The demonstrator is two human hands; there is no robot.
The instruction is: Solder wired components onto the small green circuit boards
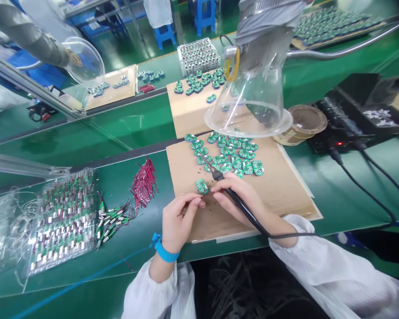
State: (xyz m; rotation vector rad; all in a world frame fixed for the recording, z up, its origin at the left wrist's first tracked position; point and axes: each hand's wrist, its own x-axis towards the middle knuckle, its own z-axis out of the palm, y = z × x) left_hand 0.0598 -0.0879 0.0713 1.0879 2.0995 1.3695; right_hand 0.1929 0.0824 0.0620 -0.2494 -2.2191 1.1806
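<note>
My right hand (241, 197) is closed around a soldering iron (242, 204), its metal tip pointing up and left over the circuit boards. Thumb and fingertips of my left hand (181, 217) are pinched together just below a single green circuit board (202, 186). Whatever thin thing lies between those fingertips is too small to make out. The fingertips of both hands nearly meet at the board's lower edge. Behind it, several more green boards (232, 153) lie grouped on a cardboard sheet (206, 221). A blue wrist strap (166, 251) circles my left wrist.
To the left lie a bundle of red wires (144, 182), loose metal parts with wires (115, 219) and a bagged tray of such parts (64, 217). A clear fume hood (249, 106) hangs overhead. A round tub (304, 124) and black soldering station (339, 119) stand right.
</note>
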